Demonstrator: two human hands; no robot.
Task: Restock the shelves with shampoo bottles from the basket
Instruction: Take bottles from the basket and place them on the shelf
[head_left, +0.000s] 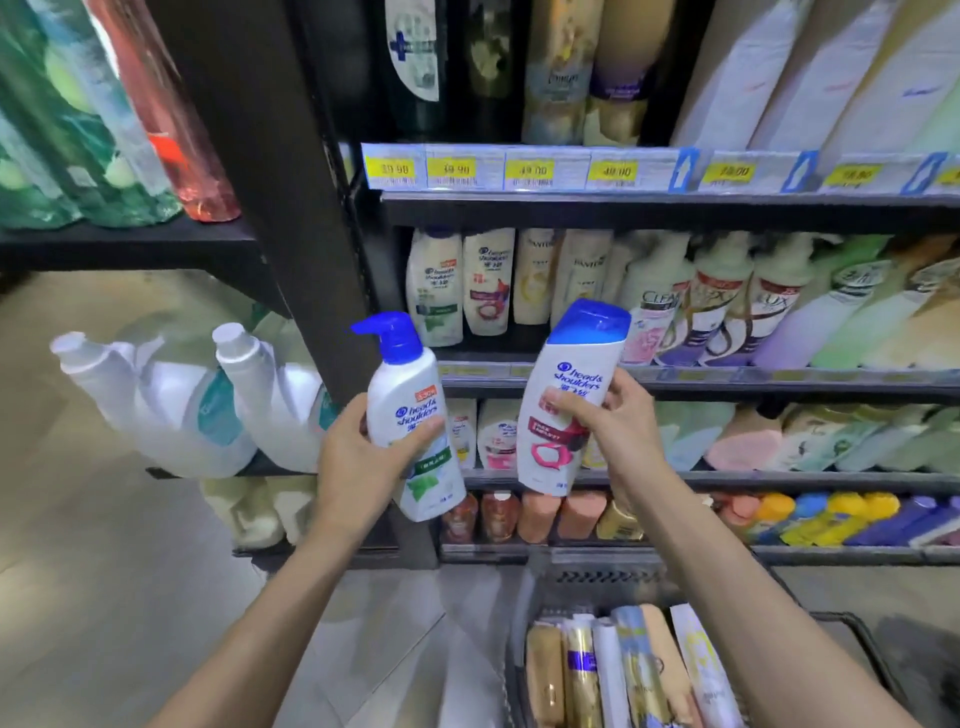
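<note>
Store shelves (675, 210), stocked. Left hand (358, 462) clasps pump bottle (410, 415); right hand (618, 421) clasps flip-cap bottle (571, 395). Both raised label-out, likely for matching to shelf rows. Basket (862, 639) below, more bottles inside.

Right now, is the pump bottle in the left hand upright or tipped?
Tipped slightly. The pump bottle in the left hand leans with its blue pump head toward the upper left and its base toward the lower right, off the shelf.

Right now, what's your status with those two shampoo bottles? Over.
Left hand grips pump bottle; right hand grips flip-cap bottle. Both held up before the shelves, not yet placed. Basket below holds more bottles. Nothing blocking.
</note>
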